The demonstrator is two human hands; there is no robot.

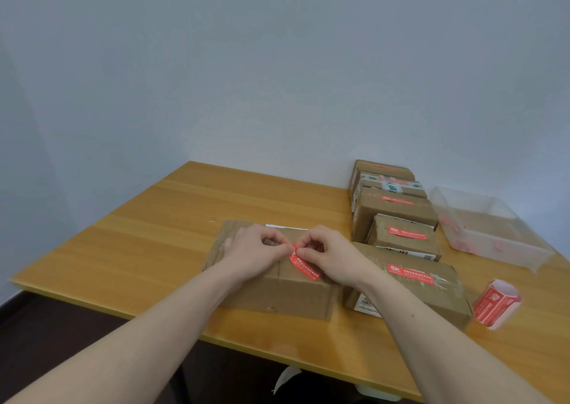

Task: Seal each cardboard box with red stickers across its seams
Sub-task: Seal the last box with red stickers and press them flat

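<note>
A brown cardboard box lies on the wooden table in front of me. A red sticker with white print hangs over its top, its far end pinched between the fingertips of my left hand and my right hand. Both hands hover just above the box top, thumbs and forefingers curled together. To the right, several more cardboard boxes stand in a row, each with a red sticker on top. A roll of red stickers lies at the right.
A clear plastic tray with a few red scraps sits at the far right by the wall. The table's front edge runs diagonally below my forearms, with dark floor beneath. Bare tabletop stretches to the left of the box.
</note>
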